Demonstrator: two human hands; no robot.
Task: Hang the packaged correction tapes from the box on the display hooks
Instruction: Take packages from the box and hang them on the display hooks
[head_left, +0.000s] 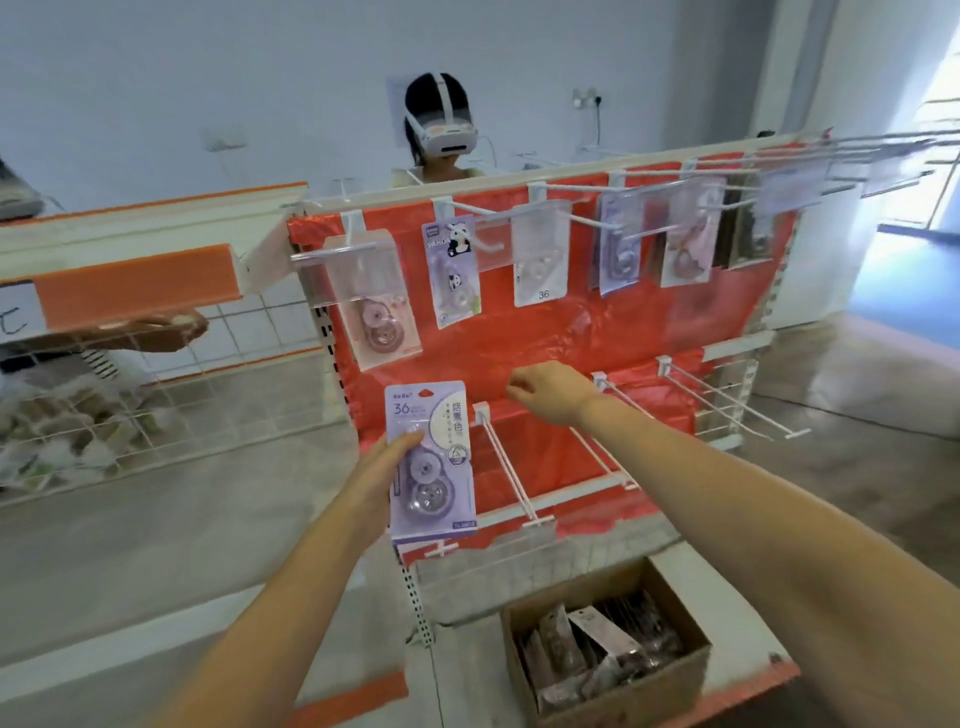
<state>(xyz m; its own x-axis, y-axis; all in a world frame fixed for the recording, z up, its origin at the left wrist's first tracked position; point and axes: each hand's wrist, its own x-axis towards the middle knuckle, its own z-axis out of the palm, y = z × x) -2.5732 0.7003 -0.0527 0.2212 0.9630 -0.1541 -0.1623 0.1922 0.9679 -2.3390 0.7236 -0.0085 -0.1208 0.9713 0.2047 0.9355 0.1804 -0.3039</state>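
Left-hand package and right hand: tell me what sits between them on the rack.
In the head view, one white display hook juts out between the purple package in the left hand and the right hand; behind it, bare red backing.

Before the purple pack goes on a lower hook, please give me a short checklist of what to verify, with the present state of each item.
1. Left hand grips the purple pack firmly: ok, thumb on its front, pack upright.
2. Pack's hang hole sits at the top, ready for a hook: cannot tell, hole too small to see.
3. Nearest lower hook is free: ok, nothing hangs on it.
4. Pack is lined up with that hook's tip: not ok, it is to the left of the hook.
5. Right hand is out of the way: not ok, it hovers curled above the lower hooks, holding nothing visible.
6. Box has more packs: ok.
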